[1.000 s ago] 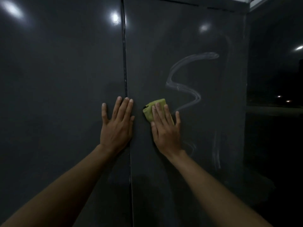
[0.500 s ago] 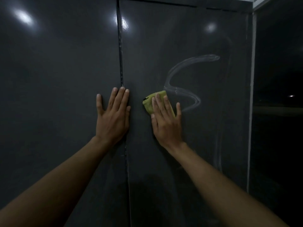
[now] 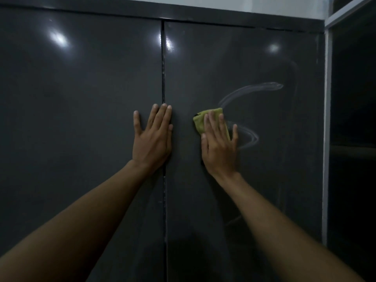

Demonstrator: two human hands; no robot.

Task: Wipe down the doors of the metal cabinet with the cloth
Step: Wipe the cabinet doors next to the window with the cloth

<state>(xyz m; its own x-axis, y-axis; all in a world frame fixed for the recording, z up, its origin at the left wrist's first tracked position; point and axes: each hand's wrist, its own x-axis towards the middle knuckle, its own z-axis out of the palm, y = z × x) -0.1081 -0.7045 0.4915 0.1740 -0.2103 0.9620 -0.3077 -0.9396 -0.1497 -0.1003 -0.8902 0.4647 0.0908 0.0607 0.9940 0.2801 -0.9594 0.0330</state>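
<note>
head view | wide angle | faces cabinet doors (image 3: 81, 123) straight on | near

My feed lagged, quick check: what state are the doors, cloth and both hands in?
left door: closed.
right door: closed, streaked with wavy wipe marks.
cloth: bunched, pressed against right door.
left hand: flat over the door seam, fingers straight.
right hand: flat on cloth, fingers straight.

Glossy, smooth dark-grey metal cabinet doors (image 3: 81, 119), smeared with a pale streak (image 3: 252, 89); soft yellow-green cloth (image 3: 200, 120).
</note>
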